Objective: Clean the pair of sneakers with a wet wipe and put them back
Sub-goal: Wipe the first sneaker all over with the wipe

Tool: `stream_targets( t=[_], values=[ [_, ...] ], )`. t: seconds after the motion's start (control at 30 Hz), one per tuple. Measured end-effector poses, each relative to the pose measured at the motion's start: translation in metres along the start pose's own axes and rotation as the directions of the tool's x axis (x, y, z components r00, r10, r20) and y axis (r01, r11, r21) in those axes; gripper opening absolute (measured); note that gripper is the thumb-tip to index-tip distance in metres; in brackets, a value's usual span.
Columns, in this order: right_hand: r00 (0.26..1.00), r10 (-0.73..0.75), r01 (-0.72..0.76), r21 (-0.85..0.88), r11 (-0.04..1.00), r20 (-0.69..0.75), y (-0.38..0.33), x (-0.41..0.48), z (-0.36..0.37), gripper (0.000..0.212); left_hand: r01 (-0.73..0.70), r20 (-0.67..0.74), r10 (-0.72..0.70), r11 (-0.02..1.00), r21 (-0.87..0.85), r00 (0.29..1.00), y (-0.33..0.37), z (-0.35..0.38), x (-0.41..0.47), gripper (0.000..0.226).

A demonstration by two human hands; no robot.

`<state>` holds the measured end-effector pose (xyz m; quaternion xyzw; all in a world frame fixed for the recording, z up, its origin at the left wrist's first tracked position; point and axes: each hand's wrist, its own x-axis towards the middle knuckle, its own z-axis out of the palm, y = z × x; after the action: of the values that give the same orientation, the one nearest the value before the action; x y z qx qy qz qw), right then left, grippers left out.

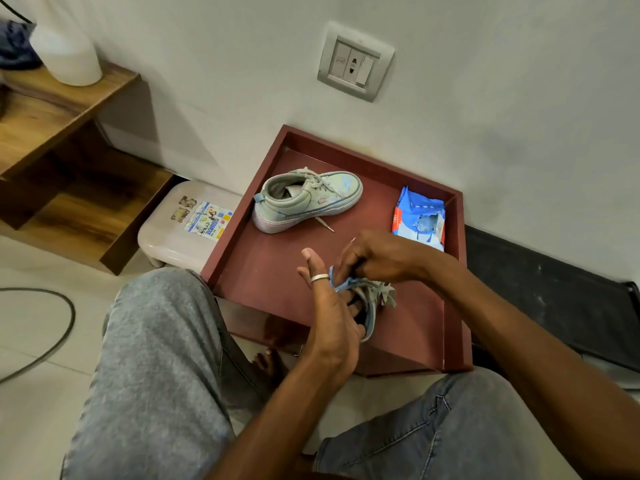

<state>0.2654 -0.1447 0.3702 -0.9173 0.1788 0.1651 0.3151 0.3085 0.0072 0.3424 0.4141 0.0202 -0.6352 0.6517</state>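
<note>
One pale grey-blue sneaker (308, 202) stands upright at the back of the maroon tray (263, 265), toe to the right, a lace trailing out. The second sneaker (375, 299) is held above the tray's front part and is mostly hidden by my hands. My left hand (329, 313) has its fingers tucked inside the shoe's opening, with the ringed thumb outside. My right hand (377, 258) comes over from the right with fingers curled onto the shoe's top edge by the laces. A blue pack of wet wipes (419, 216) lies open at the tray's right side. No loose wipe shows.
My knees in grey jeans flank the tray. A white plastic stool (173, 233) stands left of it, under a wooden shelf (52, 109) bearing a white bottle (65, 57). A black cable (52, 341) loops on the floor at left. A black mat (554, 289) lies at right.
</note>
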Motion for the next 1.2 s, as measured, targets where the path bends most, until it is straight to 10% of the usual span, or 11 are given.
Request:
stream_targets(
  t=[0.17, 0.43, 0.57, 0.93, 1.13, 1.2],
  values=[
    [0.988, 0.042, -0.058, -0.105, 0.993, -0.151, 0.028, 0.008, -0.003, 0.041, 0.027, -0.005, -0.027, 0.999, -0.022, 1.0, -0.001, -0.002, 0.003, 0.152],
    [0.998, -0.062, 0.067, -0.186, 0.98, 0.031, 0.009, 0.012, -0.001, 0.036, 0.01, -0.017, -0.01, 1.0, -0.019, 1.0, 0.002, 0.001, 0.002, 0.12],
    [0.978, -0.126, 0.067, -0.327, 0.943, -0.164, 0.037, 0.011, -0.001, 0.036, 0.027, -0.015, -0.027, 1.0, -0.003, 1.0, 0.004, 0.0, -0.001, 0.146],
    [0.626, 0.221, -0.323, 0.01, 0.946, -0.748, 0.076, -0.01, 0.039, 0.02, 0.051, -0.04, -0.053, 0.998, -0.043, 0.998, 0.014, 0.013, -0.018, 0.085],
    [0.517, 0.499, -0.38, 0.337, 0.862, -0.695, 0.044, -0.043, 0.063, 0.026, 0.088, -0.01, -0.089, 0.993, -0.083, 0.996, 0.022, 0.022, -0.029, 0.061],
    [0.379, 0.628, -0.309, 0.547, 0.778, -0.679, 0.032, -0.068, 0.068, 0.023, 0.078, -0.03, -0.08, 0.994, -0.073, 0.996, 0.02, 0.022, -0.029, 0.061]
  ],
)
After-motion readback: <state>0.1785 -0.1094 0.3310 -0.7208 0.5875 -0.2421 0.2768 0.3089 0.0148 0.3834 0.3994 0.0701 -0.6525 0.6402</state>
